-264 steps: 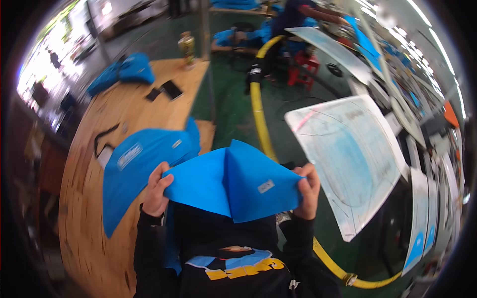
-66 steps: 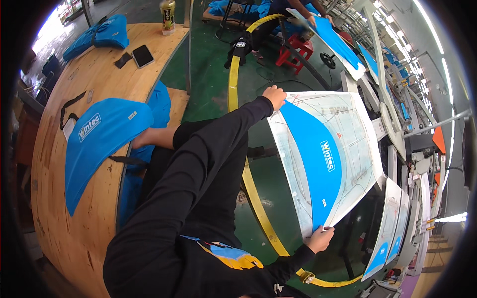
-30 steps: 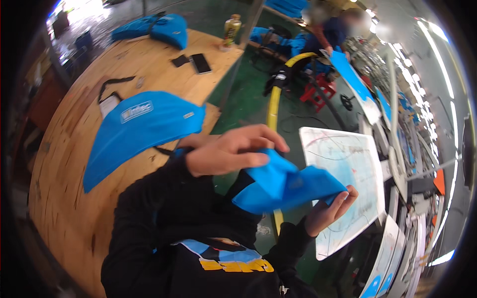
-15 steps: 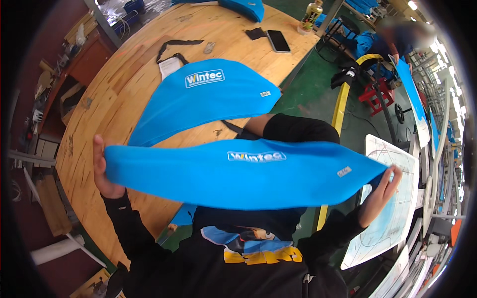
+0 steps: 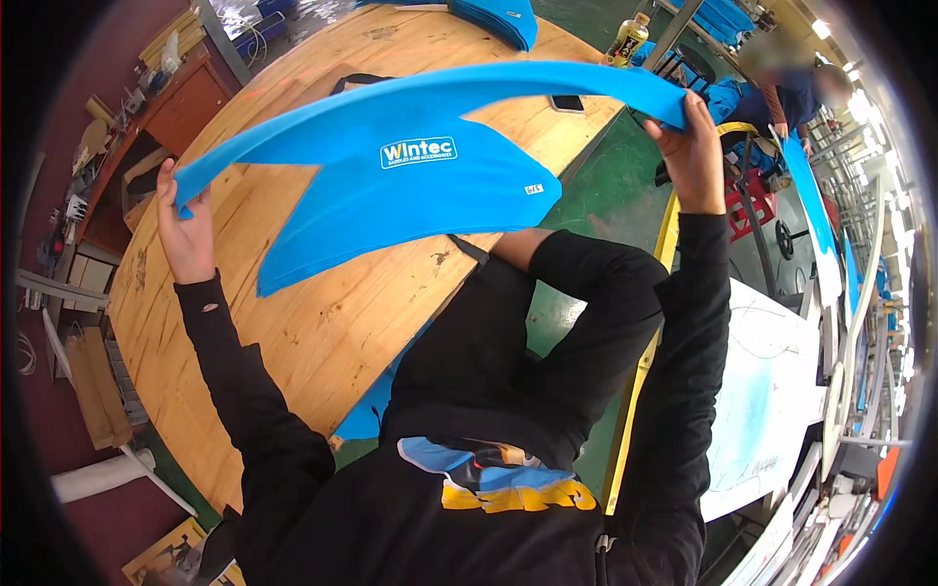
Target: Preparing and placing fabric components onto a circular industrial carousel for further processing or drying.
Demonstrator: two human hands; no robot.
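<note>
A curved blue fabric panel [image 5: 391, 109] is stretched in the air between my hands, arching over the wooden table [image 5: 195, 381]. Its left end is pinched by my left hand [image 5: 188, 234], fingers closed around the edge. My right hand [image 5: 696, 161] grips the other end, thumb below and fingers above. Beneath it, on the table, rests a similar blue panel [image 5: 420, 210] with a white printed logo and a small white label; its edge looks layered, like a stack. The held panel covers part of its upper side.
At the table's far side lie more blue pieces [image 5: 498, 20], a bottle [image 5: 628, 39] and a partly covered phone [image 5: 567, 103]. A yellow bar [image 5: 640, 391] and a white board [image 5: 762, 391] stand to my right. Further off, a person [image 5: 806, 98] handles a long blue piece beside a red stool [image 5: 752, 195].
Both my hands have moved up and away from me, carrying the blue panel from above my lap to over the table. Its logo side has turned out of sight.
</note>
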